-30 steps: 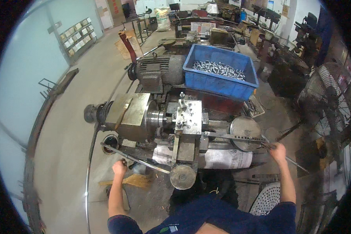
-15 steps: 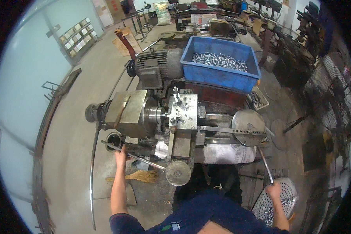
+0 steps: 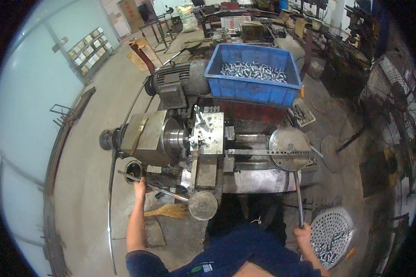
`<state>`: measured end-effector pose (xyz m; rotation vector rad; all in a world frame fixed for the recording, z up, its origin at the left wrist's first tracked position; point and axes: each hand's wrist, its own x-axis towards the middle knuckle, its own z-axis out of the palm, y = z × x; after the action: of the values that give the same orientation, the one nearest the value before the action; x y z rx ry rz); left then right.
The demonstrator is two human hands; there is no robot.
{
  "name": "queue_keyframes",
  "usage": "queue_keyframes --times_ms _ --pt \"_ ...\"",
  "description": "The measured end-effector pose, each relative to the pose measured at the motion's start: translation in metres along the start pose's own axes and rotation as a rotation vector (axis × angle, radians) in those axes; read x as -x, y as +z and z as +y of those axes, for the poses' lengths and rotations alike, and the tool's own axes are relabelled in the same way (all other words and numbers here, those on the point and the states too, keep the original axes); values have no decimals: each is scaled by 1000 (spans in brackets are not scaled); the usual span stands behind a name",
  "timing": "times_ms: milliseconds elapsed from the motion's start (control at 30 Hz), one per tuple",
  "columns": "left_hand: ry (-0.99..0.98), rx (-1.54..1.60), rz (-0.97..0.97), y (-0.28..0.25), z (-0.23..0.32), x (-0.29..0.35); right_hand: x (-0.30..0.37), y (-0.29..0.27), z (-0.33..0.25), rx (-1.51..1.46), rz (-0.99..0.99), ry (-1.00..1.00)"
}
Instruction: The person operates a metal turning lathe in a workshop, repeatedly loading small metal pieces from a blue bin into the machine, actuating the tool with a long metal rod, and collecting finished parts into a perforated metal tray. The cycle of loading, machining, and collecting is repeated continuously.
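Observation:
My left hand [image 3: 140,187] is closed around a long metal lever [image 3: 164,190] that runs to a round disc [image 3: 203,206] at the front of a small lathe. With my right hand [image 3: 302,232] I grip the lower end of another lever [image 3: 298,198], which hangs from a round plate [image 3: 289,148] at the machine's right. A bar with a row of holes [image 3: 268,153] links that plate to the slide. The tool block [image 3: 209,134] sits beside the chuck [image 3: 174,140]; whatever the chuck holds is too small to make out.
Behind the lathe stands a blue bin [image 3: 252,90] of small metal parts, beside an electric motor [image 3: 175,79]. A perforated basket [image 3: 330,219] with similar parts is by my right hand. A straw broom [image 3: 168,211] lies on the floor; a fan [image 3: 390,92] stands at right.
My right hand has swung its lever leftward and slightly down, toward my body, and the round plate has turned. My left hand keeps its grip. The whole view has shifted a little.

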<state>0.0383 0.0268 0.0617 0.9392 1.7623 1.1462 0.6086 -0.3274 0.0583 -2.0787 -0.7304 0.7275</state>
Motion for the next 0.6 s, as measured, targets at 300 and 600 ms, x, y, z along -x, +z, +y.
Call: queue_keyframes --times_ms 300,600 --pt "-99 -156 -105 -7 16 10 -137 -112 18 1042 190 -111" --pt "-20 -131 -119 -52 -48 3 -199 -69 -56 819 504 -535"
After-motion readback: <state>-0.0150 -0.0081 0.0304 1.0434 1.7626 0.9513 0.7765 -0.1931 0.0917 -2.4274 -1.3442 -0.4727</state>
